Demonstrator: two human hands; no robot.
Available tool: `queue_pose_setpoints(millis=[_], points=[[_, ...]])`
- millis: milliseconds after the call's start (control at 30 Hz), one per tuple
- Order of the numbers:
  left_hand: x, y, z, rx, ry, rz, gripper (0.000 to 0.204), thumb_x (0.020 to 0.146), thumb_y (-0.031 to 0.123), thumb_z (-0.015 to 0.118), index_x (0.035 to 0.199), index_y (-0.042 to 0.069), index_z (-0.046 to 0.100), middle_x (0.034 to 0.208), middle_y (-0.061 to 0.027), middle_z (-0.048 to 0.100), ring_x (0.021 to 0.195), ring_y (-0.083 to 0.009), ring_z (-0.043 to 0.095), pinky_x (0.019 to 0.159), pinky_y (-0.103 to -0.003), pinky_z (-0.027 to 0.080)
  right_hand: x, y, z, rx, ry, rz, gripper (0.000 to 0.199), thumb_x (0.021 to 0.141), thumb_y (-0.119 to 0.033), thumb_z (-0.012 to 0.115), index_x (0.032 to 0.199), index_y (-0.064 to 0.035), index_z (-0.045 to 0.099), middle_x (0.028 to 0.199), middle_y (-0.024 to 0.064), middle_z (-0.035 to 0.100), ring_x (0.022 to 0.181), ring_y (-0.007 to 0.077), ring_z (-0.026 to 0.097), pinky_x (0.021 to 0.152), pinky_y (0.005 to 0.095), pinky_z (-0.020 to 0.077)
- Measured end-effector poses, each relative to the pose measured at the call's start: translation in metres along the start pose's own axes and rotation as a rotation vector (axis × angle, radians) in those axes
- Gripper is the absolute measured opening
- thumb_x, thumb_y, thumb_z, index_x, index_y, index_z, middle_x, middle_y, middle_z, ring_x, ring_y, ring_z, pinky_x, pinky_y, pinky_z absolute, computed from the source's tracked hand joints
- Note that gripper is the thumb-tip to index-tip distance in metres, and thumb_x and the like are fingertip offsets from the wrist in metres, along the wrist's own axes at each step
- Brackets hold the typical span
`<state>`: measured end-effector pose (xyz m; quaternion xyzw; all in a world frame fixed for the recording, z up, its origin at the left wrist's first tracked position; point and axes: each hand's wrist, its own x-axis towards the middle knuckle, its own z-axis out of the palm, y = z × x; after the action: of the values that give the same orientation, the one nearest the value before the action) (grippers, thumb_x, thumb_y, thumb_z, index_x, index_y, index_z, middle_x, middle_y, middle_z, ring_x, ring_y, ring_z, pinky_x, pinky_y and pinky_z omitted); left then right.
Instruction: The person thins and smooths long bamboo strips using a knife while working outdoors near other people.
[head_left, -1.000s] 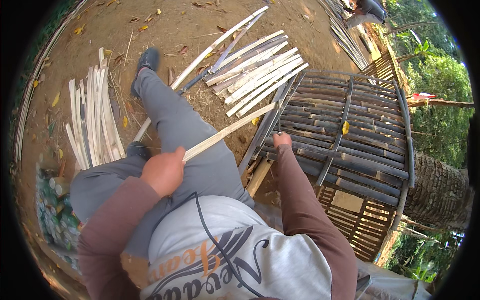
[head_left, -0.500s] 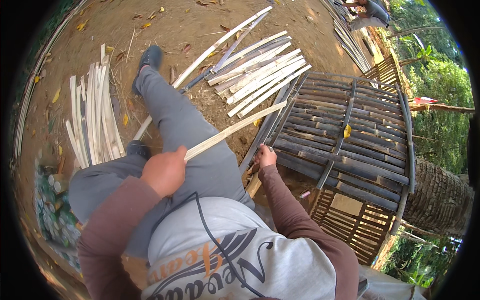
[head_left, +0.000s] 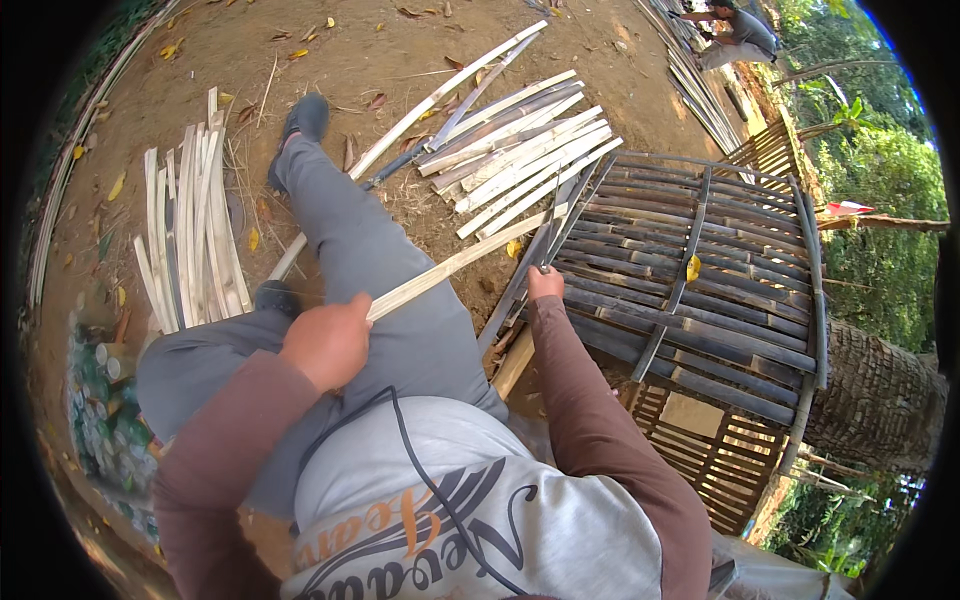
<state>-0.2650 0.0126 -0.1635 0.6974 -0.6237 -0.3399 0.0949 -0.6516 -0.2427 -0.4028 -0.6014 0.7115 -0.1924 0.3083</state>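
In the head view, the left hand point(head_left: 327, 340) is closed tight around one end of a long bamboo strip point(head_left: 455, 262) over the lap, while the right hand point(head_left: 545, 283) grips the near edge of the woven bamboo panel point(head_left: 690, 270) (dark slats).

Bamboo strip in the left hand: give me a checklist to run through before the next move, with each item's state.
1. Left hand gripping the bamboo strip: ok.
2. Right hand on the woven bamboo panel edge: ok.
3. Strip's far end reaching the panel: ok.
4. Strip's far end threaded between slats: cannot tell.
5. Spare strips lying by the left leg: ok.
6. Black cable away from the strip: ok.
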Motion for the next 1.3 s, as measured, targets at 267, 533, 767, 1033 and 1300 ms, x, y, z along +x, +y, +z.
queue_pose_setpoints(millis=[267, 533, 767, 1033, 1300], points=[[0.006, -0.007, -0.008, -0.087, -0.162, -0.111, 0.022, 0.102, 0.022, 0.055, 0.108, 0.001, 0.055, 0.095, -0.0270, 0.068, 0.094, -0.0469, 0.065, 0.082, -0.057, 0.048, -0.051, -0.034, -0.008, -0.135, -0.291, -0.283, 0.025, 0.091, -0.024, 0.069, 0.095, 0.0001, 0.073, 0.071, 0.0152, 0.065, 0.066, 0.0215, 0.064, 0.066, 0.0390, 0.0508], [0.013, -0.005, -0.013, -0.123, -0.191, -0.122, 0.026, 0.103, 0.023, 0.053, 0.113, 0.000, 0.057, 0.102, -0.0267, 0.069, 0.100, -0.0458, 0.065, 0.088, -0.055, 0.050, 0.016, -0.006, -0.003, -0.117, 0.015, -0.017, 0.025, 0.084, -0.025, 0.068, 0.085, 0.0005, 0.071, 0.078, 0.0209, 0.071, 0.075, 0.0359, 0.071, 0.071, 0.0431, 0.0541], [0.012, -0.004, -0.014, -0.146, -0.254, -0.151, 0.027, 0.103, 0.024, 0.054, 0.112, -0.001, 0.057, 0.102, -0.0269, 0.069, 0.100, -0.0468, 0.065, 0.088, -0.054, 0.049, 0.004, 0.024, -0.015, -0.184, -0.144, 0.031, 0.027, 0.086, -0.027, 0.068, 0.089, -0.0006, 0.073, 0.078, 0.0188, 0.072, 0.075, 0.0344, 0.072, 0.073, 0.0429, 0.0546], [0.020, -0.005, -0.014, -0.143, -0.228, -0.137, 0.028, 0.104, 0.025, 0.053, 0.111, -0.002, 0.056, 0.103, -0.0277, 0.068, 0.100, -0.0477, 0.064, 0.090, -0.054, 0.049, -0.004, -0.005, 0.012, -0.063, -0.121, -0.086, 0.022, 0.088, -0.022, 0.069, 0.088, 0.0007, 0.072, 0.068, 0.0104, 0.067, 0.064, 0.0192, 0.064, 0.064, 0.0388, 0.0499], [0.023, -0.003, -0.012, -0.153, -0.249, -0.112, 0.028, 0.104, 0.025, 0.053, 0.110, -0.002, 0.057, 0.106, -0.0289, 0.067, 0.104, -0.0469, 0.064, 0.091, -0.053, 0.048, 0.030, 0.048, 0.004, -0.149, -0.096, -0.006, 0.024, 0.084, -0.022, 0.068, 0.089, 0.0006, 0.073, 0.075, 0.0171, 0.070, 0.070, 0.0324, 0.068, 0.067, 0.0430, 0.0517]])
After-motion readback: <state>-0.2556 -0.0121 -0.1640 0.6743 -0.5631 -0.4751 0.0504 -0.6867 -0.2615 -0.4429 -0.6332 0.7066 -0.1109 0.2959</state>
